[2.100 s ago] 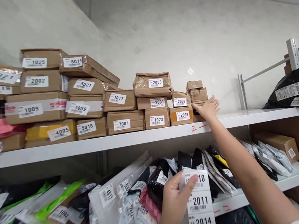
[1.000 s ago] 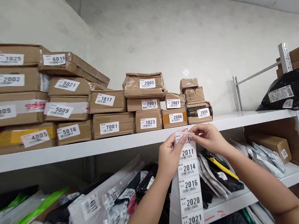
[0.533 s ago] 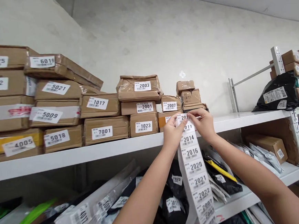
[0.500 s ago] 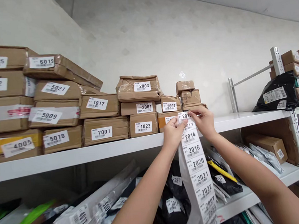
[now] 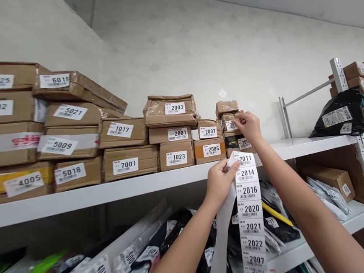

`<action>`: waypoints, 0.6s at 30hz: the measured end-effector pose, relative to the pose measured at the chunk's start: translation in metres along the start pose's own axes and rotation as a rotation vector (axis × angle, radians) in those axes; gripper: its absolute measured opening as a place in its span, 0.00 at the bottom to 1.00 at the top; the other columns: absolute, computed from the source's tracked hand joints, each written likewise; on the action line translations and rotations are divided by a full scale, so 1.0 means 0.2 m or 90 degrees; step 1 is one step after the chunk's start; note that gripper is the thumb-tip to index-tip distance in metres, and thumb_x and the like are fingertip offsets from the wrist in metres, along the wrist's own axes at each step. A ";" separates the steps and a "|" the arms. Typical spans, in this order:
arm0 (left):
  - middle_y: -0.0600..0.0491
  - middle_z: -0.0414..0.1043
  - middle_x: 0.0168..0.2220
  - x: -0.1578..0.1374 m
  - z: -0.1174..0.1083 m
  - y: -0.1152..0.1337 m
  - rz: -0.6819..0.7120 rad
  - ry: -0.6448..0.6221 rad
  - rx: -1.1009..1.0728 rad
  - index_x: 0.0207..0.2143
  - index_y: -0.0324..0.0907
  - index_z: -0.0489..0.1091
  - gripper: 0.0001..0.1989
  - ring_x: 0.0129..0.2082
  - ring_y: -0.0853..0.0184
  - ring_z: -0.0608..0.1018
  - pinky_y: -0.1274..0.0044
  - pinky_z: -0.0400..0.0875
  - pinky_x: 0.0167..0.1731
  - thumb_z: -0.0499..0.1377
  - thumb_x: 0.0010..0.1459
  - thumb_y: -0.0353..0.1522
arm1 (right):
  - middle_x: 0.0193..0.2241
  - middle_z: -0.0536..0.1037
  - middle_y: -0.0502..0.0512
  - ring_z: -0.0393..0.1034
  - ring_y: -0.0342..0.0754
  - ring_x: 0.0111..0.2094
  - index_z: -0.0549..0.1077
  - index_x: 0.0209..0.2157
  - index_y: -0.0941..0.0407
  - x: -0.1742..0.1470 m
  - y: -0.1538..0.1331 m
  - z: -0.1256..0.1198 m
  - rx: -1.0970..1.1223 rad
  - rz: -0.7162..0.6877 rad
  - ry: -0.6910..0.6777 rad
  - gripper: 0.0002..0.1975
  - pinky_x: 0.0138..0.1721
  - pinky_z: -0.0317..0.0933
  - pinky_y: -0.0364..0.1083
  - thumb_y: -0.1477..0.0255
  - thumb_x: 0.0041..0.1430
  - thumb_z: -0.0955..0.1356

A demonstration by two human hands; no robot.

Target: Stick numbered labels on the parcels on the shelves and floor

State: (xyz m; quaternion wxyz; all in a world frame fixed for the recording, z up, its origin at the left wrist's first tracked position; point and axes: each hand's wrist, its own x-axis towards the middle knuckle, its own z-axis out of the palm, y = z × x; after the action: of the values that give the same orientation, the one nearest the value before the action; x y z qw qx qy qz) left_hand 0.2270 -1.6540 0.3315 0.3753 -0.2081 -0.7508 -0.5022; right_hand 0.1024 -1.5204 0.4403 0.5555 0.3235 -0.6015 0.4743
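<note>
Overhead, the right hand (image 5: 248, 127) reaches to the small stacked boxes at the right end of the upper shelf (image 5: 311, 144), its fingers (image 5: 238, 121) pinched narrow against a white label (image 5: 230, 125) on the front of the small box (image 5: 231, 123) in the middle of that stack; whether the label is already stuck flat cannot be told; below it, the left hand (image 5: 220, 180) holds up a long label strip (image 5: 250, 213) by its top edge, thumb and fingers closed on the backing paper just beside the label reading 2011; the strip hangs straight down in front of the lower shelf (image 5: 355, 217), showing 2014, 2016, 2020, 2021, 2022, 2007 and 2005 in turn; the small stack stands just beside box 2006 (image 5: 211, 149) and box 2007 (image 5: 209, 129), with box 2003 (image 5: 171, 111) on top of the pile to their left; larger numbered cartons fill the shelf further left, among them box 7001 (image 5: 130, 162); black and grey mail bags (image 5: 325, 192) lie crowded on the lower shelf behind the strip; a black bag (image 5: 340, 113) rests on the upper shelf well to the right.
</note>
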 end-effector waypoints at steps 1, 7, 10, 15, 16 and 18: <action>0.58 0.58 0.19 -0.02 0.00 0.00 -0.002 -0.006 -0.010 0.19 0.44 0.58 0.27 0.22 0.69 0.62 0.78 0.56 0.23 0.65 0.49 0.53 | 0.35 0.77 0.55 0.71 0.49 0.32 0.79 0.36 0.56 0.00 0.00 0.00 -0.013 -0.021 -0.005 0.05 0.41 0.68 0.49 0.71 0.58 0.71; 0.59 0.56 0.19 -0.06 0.00 0.01 -0.005 -0.029 -0.034 0.19 0.44 0.57 0.26 0.23 0.71 0.60 0.79 0.54 0.23 0.64 0.49 0.52 | 0.44 0.74 0.60 0.71 0.53 0.40 0.77 0.41 0.55 -0.04 -0.01 -0.01 -0.130 -0.092 -0.025 0.08 0.44 0.67 0.51 0.72 0.60 0.69; 0.60 0.55 0.19 -0.07 -0.02 0.02 -0.001 -0.023 -0.035 0.19 0.44 0.55 0.27 0.22 0.72 0.58 0.79 0.53 0.22 0.64 0.50 0.51 | 0.48 0.72 0.60 0.71 0.53 0.40 0.77 0.43 0.53 -0.05 0.00 -0.02 -0.156 -0.094 -0.038 0.09 0.42 0.67 0.51 0.72 0.60 0.69; 0.59 0.55 0.18 -0.07 -0.03 0.01 -0.006 -0.017 -0.039 0.19 0.44 0.54 0.27 0.22 0.71 0.59 0.79 0.53 0.22 0.64 0.49 0.51 | 0.39 0.75 0.57 0.71 0.52 0.38 0.77 0.41 0.53 -0.04 0.02 -0.02 -0.099 -0.070 -0.042 0.08 0.45 0.67 0.50 0.72 0.64 0.65; 0.59 0.55 0.18 -0.07 -0.02 0.01 -0.005 -0.016 -0.039 0.19 0.44 0.54 0.27 0.22 0.72 0.59 0.79 0.53 0.22 0.64 0.49 0.51 | 0.38 0.75 0.57 0.71 0.53 0.39 0.77 0.42 0.53 -0.04 0.02 -0.02 -0.101 -0.053 -0.033 0.08 0.46 0.66 0.51 0.71 0.64 0.66; 0.59 0.55 0.19 -0.08 -0.02 0.01 -0.005 -0.016 -0.042 0.18 0.44 0.54 0.27 0.22 0.72 0.58 0.79 0.53 0.23 0.64 0.49 0.51 | 0.39 0.75 0.58 0.69 0.56 0.44 0.77 0.46 0.53 -0.04 0.02 -0.01 -0.123 -0.028 -0.002 0.11 0.50 0.65 0.54 0.68 0.61 0.70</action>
State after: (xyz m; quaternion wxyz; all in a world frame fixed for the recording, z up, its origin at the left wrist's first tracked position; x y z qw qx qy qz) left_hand 0.2391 -1.6562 0.3214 0.3569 -0.2240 -0.7395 -0.5250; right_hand 0.1009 -1.5187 0.4309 0.5935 0.2821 -0.6381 0.4012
